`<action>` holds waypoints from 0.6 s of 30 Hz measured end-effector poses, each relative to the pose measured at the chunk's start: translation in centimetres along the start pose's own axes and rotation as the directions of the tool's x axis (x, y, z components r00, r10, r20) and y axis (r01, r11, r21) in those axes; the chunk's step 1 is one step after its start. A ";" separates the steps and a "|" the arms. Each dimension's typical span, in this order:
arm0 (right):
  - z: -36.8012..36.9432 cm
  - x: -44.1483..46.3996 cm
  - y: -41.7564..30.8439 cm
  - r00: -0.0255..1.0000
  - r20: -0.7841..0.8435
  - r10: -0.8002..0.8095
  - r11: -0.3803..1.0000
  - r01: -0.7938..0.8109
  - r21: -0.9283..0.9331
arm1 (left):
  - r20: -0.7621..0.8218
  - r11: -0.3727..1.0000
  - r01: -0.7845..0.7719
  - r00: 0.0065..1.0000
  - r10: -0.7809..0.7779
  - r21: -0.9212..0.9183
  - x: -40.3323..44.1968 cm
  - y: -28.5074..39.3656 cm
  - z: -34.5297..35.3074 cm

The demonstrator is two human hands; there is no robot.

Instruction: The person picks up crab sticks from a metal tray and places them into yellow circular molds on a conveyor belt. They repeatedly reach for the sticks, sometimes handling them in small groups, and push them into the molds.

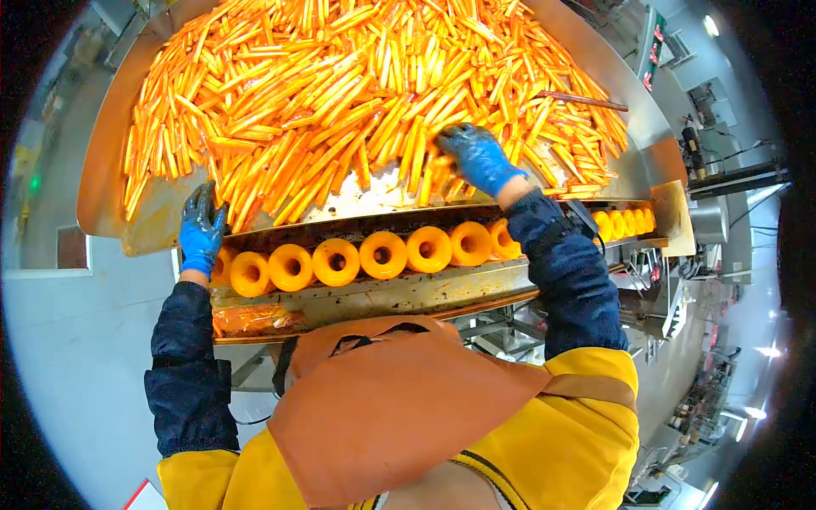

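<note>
A wide metal tray [102, 183] is heaped with glossy orange sauce-coated food sticks [340, 93]. My left hand [202, 231], in a blue glove with dark stained fingers, lies at the tray's front left edge beside the sticks. Its fingers are stretched out and I see nothing in them. Over the front middle of the heap, my right hand [478, 157] is gloved in blue too. Its fingers curl down around a few sticks, partly smeared and hidden under the hand. Below the tray's front edge runs a row of orange funnel-shaped cups [382, 255] with dark holes.
A thin brown rod [582, 100] rests on the heap at the right. In front of the cups is a metal ledge [408, 293] with orange residue at its left end. A brown apron [399, 408] covers my front. Machinery [735, 178] stands at the right.
</note>
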State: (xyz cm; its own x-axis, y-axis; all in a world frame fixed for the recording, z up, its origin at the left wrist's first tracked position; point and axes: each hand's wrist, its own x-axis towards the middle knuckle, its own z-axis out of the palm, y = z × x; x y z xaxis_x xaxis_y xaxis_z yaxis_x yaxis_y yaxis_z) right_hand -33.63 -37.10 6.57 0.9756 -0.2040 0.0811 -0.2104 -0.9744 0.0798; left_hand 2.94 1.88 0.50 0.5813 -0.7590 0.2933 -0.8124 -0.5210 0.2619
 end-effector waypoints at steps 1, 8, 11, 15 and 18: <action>-0.7 1.0 -0.6 0.997 0.073 0.018 0.997 -0.024 0.075 | 0.001 1.000 -0.001 1.000 0.001 0.004 0.1 -0.1 -0.1; -0.1 0.9 2.0 0.954 -0.133 0.270 0.920 -0.215 0.327 | -0.009 0.997 0.039 0.999 -0.040 -0.071 0.1 -0.4 0.6; -2.0 -0.4 1.1 0.713 -0.297 0.635 0.670 -0.316 0.672 | -0.027 0.997 0.052 0.998 -0.054 -0.050 0.2 0.8 0.5; -4.1 -1.8 -6.1 0.603 -0.149 0.784 0.270 -0.116 0.956 | -0.042 0.999 0.036 0.998 -0.036 0.001 0.3 0.8 0.6; -2.1 -1.8 -13.7 0.654 -0.171 0.737 0.217 0.010 0.976 | -0.072 0.999 0.036 0.997 -0.037 -0.015 0.1 0.6 0.9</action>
State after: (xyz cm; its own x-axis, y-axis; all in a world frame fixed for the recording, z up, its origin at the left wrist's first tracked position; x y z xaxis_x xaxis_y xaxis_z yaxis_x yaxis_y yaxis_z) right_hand -32.68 -23.19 7.41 0.4721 -0.8354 0.2813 0.0255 -0.3061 -0.9517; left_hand 2.45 1.11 -0.11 0.6131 -0.7088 0.3488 -0.7899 -0.5425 0.2859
